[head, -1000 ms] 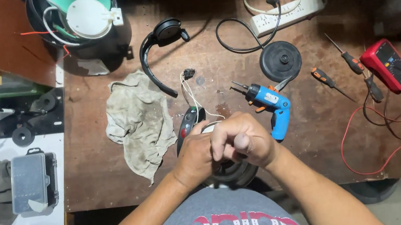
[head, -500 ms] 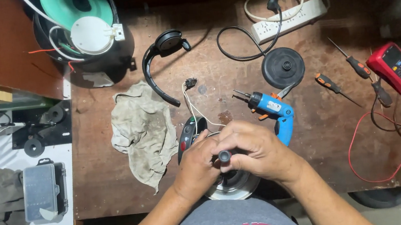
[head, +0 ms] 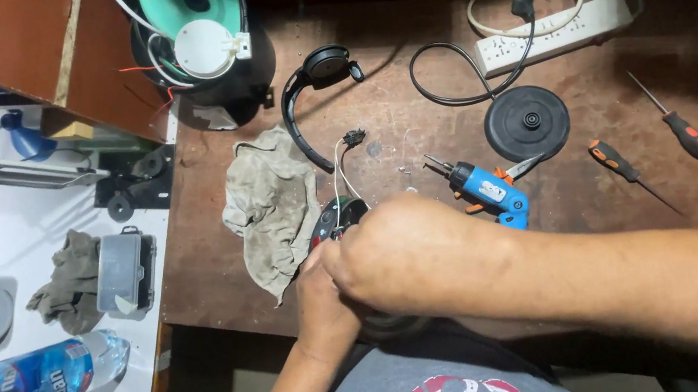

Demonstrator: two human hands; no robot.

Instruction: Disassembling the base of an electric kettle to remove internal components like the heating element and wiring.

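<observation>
right hand [head: 413, 254] closed over small black wired part [head: 339, 221], steadying it | left hand [head: 321, 300] beneath, grip probably closed, mostly hidden | grey crumpled rag [head: 271, 205] just left

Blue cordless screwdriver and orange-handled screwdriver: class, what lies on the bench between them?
Bare brown bench top between the blue cordless screwdriver and orange-handled screwdriver, in the head view.

Bare bench between rag [head: 269, 205] and blue electric screwdriver [head: 489, 193] – thin white wires [head: 337, 171] cross it

R hand [head: 413, 254] now crosses over L hand [head: 321, 300], hiding the small part.
</observation>
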